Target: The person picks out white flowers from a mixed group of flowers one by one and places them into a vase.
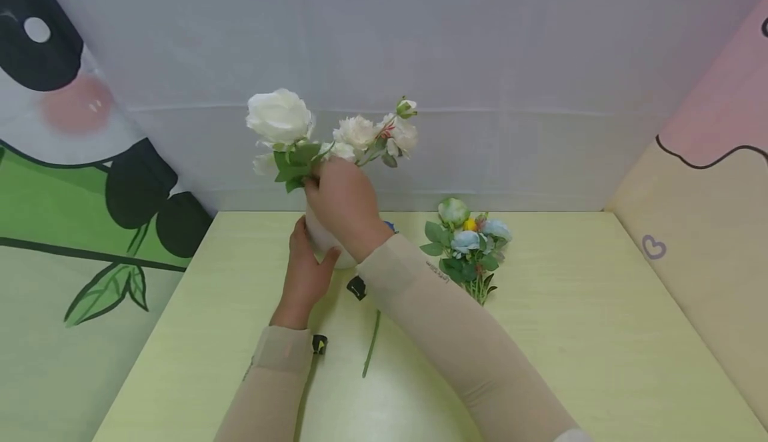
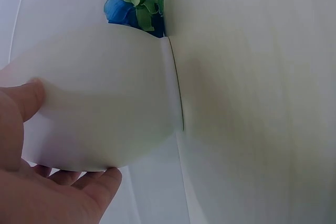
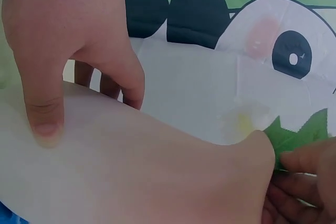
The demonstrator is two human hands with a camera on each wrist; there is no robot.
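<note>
My left hand (image 1: 305,275) grips the side of a smooth white vase (image 2: 105,93), thumb on the near side and fingers curled around the other. At the vase's mouth, my right hand (image 1: 343,201) pinches a white rose (image 1: 279,117) by its stem, just under the green leaves (image 1: 295,161). The stem is hidden behind those fingers. In the right wrist view, a leaf (image 3: 299,135) shows beside the thumb, right at the rim. Smaller cream flowers (image 1: 357,133) and a bud (image 1: 407,107) spread to the right above the right hand.
Right of the vase lies a bunch of pale blue and green flowers (image 1: 467,242). A blue flower (image 2: 121,11) shows beyond the vase's base in the left wrist view. A loose green stem (image 1: 371,349) lies on the table (image 1: 570,335). White cloth (image 1: 480,62) hangs behind.
</note>
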